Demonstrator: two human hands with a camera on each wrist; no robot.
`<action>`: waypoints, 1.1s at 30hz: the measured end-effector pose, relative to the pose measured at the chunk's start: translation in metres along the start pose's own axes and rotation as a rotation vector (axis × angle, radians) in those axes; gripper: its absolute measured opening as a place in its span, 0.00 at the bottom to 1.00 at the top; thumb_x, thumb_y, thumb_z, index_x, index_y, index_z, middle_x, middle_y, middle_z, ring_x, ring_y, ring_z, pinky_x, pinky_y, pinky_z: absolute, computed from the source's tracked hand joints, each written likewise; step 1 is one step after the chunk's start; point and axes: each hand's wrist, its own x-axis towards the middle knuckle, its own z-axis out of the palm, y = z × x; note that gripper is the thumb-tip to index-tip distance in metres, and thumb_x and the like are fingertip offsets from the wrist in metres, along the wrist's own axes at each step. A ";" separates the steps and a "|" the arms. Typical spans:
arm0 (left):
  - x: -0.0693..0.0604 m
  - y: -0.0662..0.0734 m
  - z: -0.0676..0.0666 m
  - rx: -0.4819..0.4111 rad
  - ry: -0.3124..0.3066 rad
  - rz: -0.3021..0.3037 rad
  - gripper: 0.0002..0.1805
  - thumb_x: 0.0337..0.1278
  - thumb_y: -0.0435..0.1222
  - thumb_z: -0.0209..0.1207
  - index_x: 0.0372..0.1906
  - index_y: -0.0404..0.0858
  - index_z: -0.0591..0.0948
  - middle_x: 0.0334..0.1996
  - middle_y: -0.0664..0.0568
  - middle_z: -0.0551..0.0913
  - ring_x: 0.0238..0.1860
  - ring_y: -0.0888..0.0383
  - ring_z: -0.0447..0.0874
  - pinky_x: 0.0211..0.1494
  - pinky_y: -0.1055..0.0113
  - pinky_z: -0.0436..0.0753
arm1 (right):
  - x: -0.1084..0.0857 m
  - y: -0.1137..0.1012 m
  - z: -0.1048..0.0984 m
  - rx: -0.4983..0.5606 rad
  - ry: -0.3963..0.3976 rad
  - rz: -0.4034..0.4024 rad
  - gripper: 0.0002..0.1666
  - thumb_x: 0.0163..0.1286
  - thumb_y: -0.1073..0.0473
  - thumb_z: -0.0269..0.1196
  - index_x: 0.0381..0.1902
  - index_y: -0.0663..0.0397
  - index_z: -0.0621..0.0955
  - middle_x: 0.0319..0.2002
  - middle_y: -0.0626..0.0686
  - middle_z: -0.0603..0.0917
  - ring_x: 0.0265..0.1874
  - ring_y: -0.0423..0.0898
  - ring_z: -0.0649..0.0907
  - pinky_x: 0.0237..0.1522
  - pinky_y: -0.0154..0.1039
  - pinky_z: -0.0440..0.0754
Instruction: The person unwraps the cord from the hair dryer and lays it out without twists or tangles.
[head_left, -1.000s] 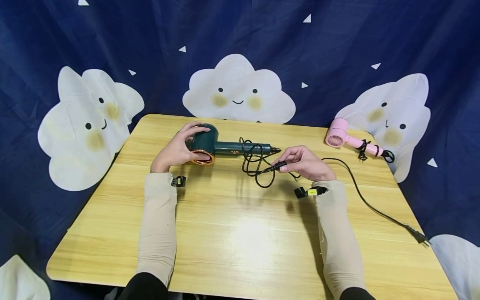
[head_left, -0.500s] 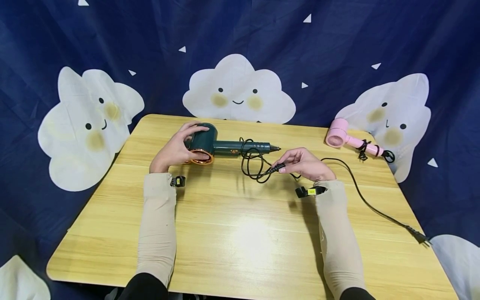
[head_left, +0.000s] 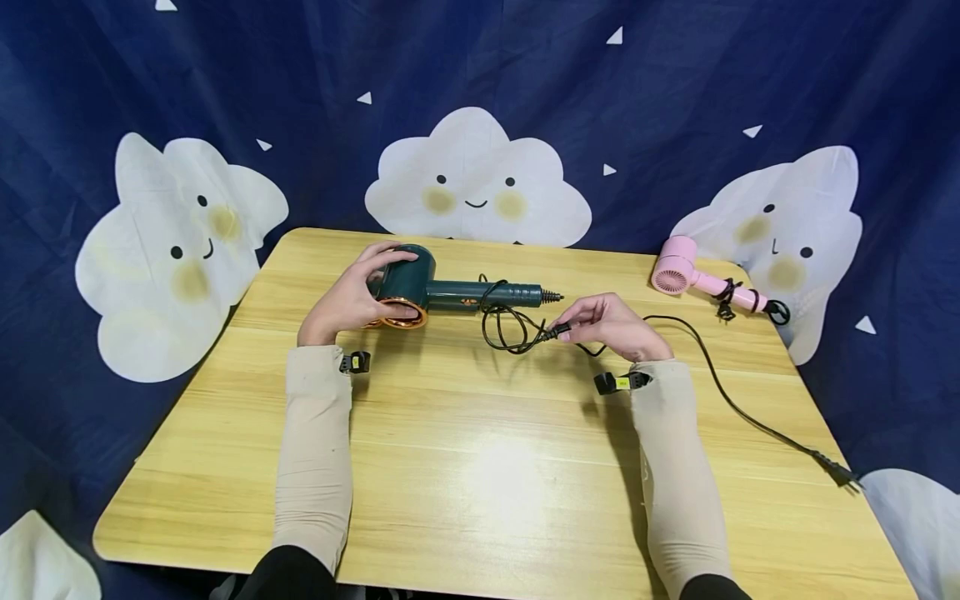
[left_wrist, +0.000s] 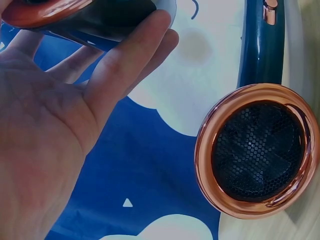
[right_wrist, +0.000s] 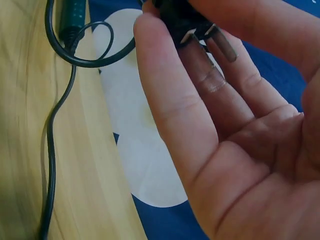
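A: What is the left hand on?
B: The green dryer. It grips the head from the left, thumb at the copper rim in front, fingers over the top. The handle points right, toward the other hand.
A: And the right hand?
B: Thumb and fingertips pinch a black plug just beyond the handle's end. The right wrist view shows its two metal prongs.
A: So the hands are apart?
B: Yes, with the handle and a looped cord between them. The cord runs to the plug; some loops cross the handle in the head view.
A: What's the copper ring in the left wrist view?
B: The grille end of a second dryer, also green, lying below the held one. From above it is mostly hidden.
A: Anything farther off?
B: A pink dryer lies at the back right of the table, its cord bundled. Nearer, a black cable curves out from behind the right hand to another plug by the table's right edge.
A: Behind that?
B: A blue curtain with smiling white clouds.
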 end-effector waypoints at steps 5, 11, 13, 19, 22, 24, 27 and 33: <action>0.000 0.001 0.000 -0.003 -0.004 0.003 0.45 0.40 0.34 0.83 0.69 0.53 0.78 0.77 0.53 0.62 0.68 0.40 0.70 0.71 0.39 0.71 | -0.001 -0.003 0.001 -0.077 0.069 0.006 0.14 0.62 0.74 0.70 0.47 0.74 0.84 0.39 0.47 0.93 0.40 0.44 0.91 0.46 0.35 0.88; 0.000 0.005 -0.001 0.002 -0.007 0.011 0.45 0.40 0.34 0.83 0.69 0.52 0.78 0.78 0.52 0.61 0.70 0.41 0.68 0.73 0.39 0.68 | -0.001 -0.007 0.003 -0.142 0.167 0.029 0.16 0.62 0.74 0.70 0.48 0.76 0.83 0.40 0.51 0.93 0.38 0.44 0.91 0.43 0.34 0.88; 0.000 0.005 0.000 0.006 -0.009 0.013 0.45 0.40 0.35 0.83 0.69 0.52 0.78 0.78 0.51 0.61 0.70 0.42 0.68 0.73 0.39 0.68 | 0.001 -0.008 0.004 -0.156 0.195 0.039 0.16 0.62 0.74 0.70 0.49 0.75 0.84 0.41 0.55 0.93 0.39 0.43 0.91 0.43 0.33 0.88; 0.001 0.007 0.001 0.012 -0.029 0.020 0.45 0.40 0.35 0.83 0.69 0.52 0.78 0.78 0.51 0.61 0.70 0.41 0.69 0.72 0.40 0.70 | 0.001 -0.009 0.008 -0.211 0.309 0.059 0.17 0.62 0.70 0.72 0.48 0.71 0.84 0.37 0.53 0.93 0.33 0.37 0.89 0.42 0.31 0.86; 0.002 0.008 0.002 0.007 -0.044 0.015 0.45 0.39 0.34 0.83 0.70 0.51 0.78 0.79 0.50 0.60 0.71 0.40 0.68 0.72 0.39 0.70 | 0.001 -0.009 0.009 -0.226 0.374 0.047 0.17 0.61 0.67 0.74 0.47 0.70 0.85 0.33 0.46 0.92 0.32 0.35 0.88 0.42 0.30 0.85; 0.002 0.009 0.003 0.001 -0.049 0.010 0.46 0.39 0.34 0.83 0.69 0.52 0.78 0.79 0.51 0.60 0.71 0.40 0.68 0.72 0.39 0.71 | 0.002 -0.009 0.008 -0.214 0.409 0.030 0.17 0.61 0.68 0.73 0.47 0.70 0.85 0.31 0.42 0.91 0.31 0.35 0.88 0.41 0.30 0.85; 0.003 0.009 0.003 -0.005 -0.050 0.002 0.45 0.39 0.35 0.84 0.69 0.54 0.78 0.78 0.52 0.60 0.71 0.41 0.68 0.72 0.39 0.71 | 0.003 -0.007 0.008 -0.183 0.447 -0.005 0.17 0.62 0.70 0.71 0.48 0.72 0.85 0.29 0.37 0.90 0.32 0.34 0.88 0.41 0.29 0.85; 0.003 0.011 0.005 0.016 -0.062 0.019 0.46 0.40 0.36 0.83 0.70 0.54 0.78 0.78 0.52 0.60 0.72 0.42 0.67 0.72 0.40 0.71 | 0.006 -0.005 0.009 -0.106 0.533 -0.039 0.17 0.63 0.71 0.69 0.50 0.74 0.84 0.30 0.40 0.91 0.32 0.32 0.88 0.38 0.28 0.83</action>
